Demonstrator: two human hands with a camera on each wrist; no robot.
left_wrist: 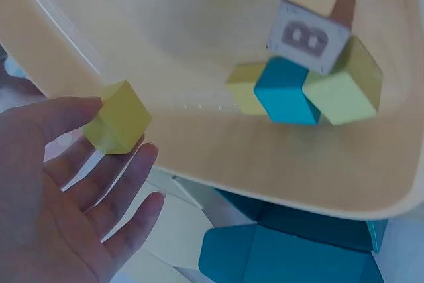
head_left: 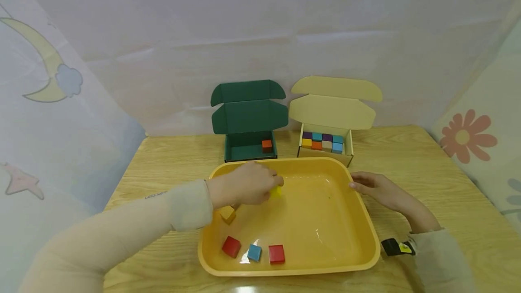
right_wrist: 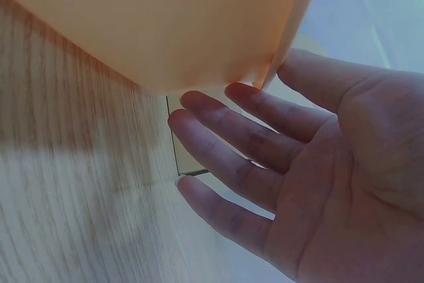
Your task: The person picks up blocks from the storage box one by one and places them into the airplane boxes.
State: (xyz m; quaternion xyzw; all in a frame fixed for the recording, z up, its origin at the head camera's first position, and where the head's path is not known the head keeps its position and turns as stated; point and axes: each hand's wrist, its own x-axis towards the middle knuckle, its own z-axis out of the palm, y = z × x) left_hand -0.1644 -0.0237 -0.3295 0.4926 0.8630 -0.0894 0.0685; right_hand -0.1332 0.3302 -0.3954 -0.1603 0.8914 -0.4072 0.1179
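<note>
My left hand (head_left: 250, 183) is over the left half of a yellow tray (head_left: 321, 220), pinching a yellow cube (left_wrist: 119, 118) between thumb and fingers; the other fingers are spread in the left wrist view. At the tray's right side, my right hand (head_left: 382, 189) holds the rim, thumb on one side and fingertips against the outer wall (right_wrist: 199, 31). Near the tray's front lie a red cube (head_left: 231, 247), a blue cube (head_left: 254, 252) and another red cube (head_left: 277, 254). A cube marked B (left_wrist: 309, 36), a teal cube (left_wrist: 286, 91) and pale yellow cubes (left_wrist: 341, 94) cluster together, mostly hidden by the left arm in the head view.
Behind the tray stand an open green box (head_left: 244, 152) with one orange-red cube (head_left: 266, 145) inside and an open cream box (head_left: 331, 110) with several coloured cubes in two rows. A black-and-yellow object (head_left: 398, 247) is by the right sleeve. Everything stands on a wooden table (head_left: 163, 162).
</note>
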